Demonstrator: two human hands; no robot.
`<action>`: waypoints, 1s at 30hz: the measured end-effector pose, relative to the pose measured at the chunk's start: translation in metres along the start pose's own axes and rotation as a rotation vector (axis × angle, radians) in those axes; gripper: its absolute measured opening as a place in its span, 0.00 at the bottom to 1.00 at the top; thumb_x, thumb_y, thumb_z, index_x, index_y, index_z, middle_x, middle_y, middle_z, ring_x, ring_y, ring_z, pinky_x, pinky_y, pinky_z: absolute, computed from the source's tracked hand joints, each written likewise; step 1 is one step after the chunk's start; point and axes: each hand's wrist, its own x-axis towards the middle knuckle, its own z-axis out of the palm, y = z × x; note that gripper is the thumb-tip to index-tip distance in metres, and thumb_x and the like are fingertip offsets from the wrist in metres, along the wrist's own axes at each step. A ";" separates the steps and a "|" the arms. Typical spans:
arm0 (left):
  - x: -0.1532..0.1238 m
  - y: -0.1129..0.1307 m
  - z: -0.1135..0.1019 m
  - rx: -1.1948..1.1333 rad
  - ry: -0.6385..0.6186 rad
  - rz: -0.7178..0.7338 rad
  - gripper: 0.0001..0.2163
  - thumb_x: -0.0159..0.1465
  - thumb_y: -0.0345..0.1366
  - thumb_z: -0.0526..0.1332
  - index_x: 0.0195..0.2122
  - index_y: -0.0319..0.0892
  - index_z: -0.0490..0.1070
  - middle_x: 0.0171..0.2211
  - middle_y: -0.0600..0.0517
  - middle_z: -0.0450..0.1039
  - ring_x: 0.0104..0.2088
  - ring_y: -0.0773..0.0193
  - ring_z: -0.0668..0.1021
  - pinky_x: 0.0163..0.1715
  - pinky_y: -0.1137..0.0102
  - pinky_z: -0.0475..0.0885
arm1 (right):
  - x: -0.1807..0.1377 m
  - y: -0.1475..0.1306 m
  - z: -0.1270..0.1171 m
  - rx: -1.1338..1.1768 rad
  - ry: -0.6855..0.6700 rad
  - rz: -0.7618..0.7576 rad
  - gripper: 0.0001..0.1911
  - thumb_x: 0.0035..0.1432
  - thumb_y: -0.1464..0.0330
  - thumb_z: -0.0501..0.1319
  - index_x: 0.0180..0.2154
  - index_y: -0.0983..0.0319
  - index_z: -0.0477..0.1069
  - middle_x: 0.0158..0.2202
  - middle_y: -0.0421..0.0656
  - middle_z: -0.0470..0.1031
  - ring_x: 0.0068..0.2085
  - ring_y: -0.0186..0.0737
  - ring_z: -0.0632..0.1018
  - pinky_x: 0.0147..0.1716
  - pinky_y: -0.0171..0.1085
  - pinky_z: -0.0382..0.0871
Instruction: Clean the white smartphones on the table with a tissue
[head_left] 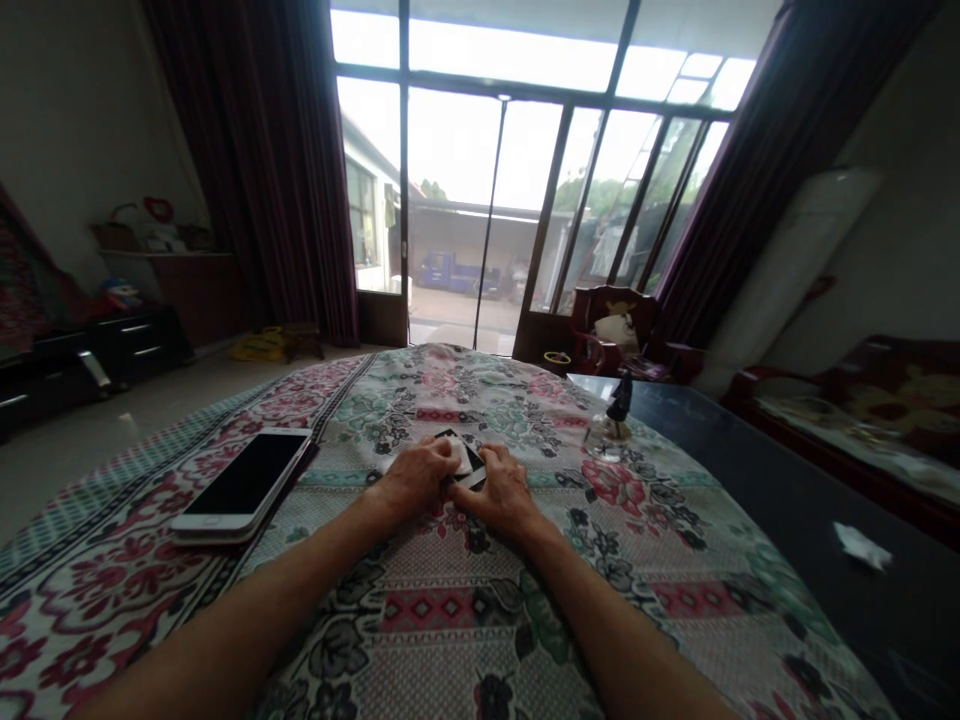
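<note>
On the patterned cloth (427, 620) before me, a flat object (473, 478) with a black face and a pale end lies between my hands. It looks like a small phone, though my fingers cover much of it. My left hand (415, 476) has its fingers closed on a folded white tissue (459, 458) and presses it against the black face. From the other side, my right hand (501, 492) grips the edge of the flat object, thumb at the near end. A white phone (244, 480) with a dark screen lies to the left, apart from both hands.
To the right stands a small clear glass container (604, 440) with a black object (620, 398) by its top. A crumpled white tissue (862, 547) rests on the dark tabletop (780, 500). Beyond the table are a wooden chair (611, 325) and glass doors (457, 230).
</note>
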 end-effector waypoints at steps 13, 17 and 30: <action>-0.006 -0.012 0.003 -0.021 0.054 0.022 0.09 0.62 0.30 0.58 0.40 0.44 0.75 0.41 0.48 0.72 0.45 0.58 0.71 0.43 0.66 0.70 | 0.001 -0.003 -0.005 0.012 -0.033 0.014 0.29 0.44 0.57 0.66 0.48 0.63 0.68 0.51 0.54 0.67 0.53 0.57 0.70 0.53 0.53 0.63; -0.004 0.000 0.006 -0.075 0.060 0.141 0.08 0.63 0.32 0.57 0.39 0.44 0.75 0.42 0.49 0.72 0.43 0.60 0.71 0.43 0.66 0.70 | 0.001 -0.003 -0.004 0.009 -0.030 0.013 0.26 0.45 0.59 0.65 0.46 0.62 0.68 0.50 0.52 0.67 0.51 0.55 0.71 0.51 0.52 0.65; -0.010 -0.040 0.003 -0.073 0.082 -0.012 0.16 0.60 0.24 0.53 0.42 0.46 0.76 0.44 0.49 0.74 0.46 0.60 0.72 0.47 0.67 0.68 | 0.013 0.016 -0.040 0.125 -0.332 -0.038 0.32 0.40 0.67 0.66 0.52 0.61 0.69 0.60 0.50 0.63 0.58 0.53 0.67 0.57 0.47 0.62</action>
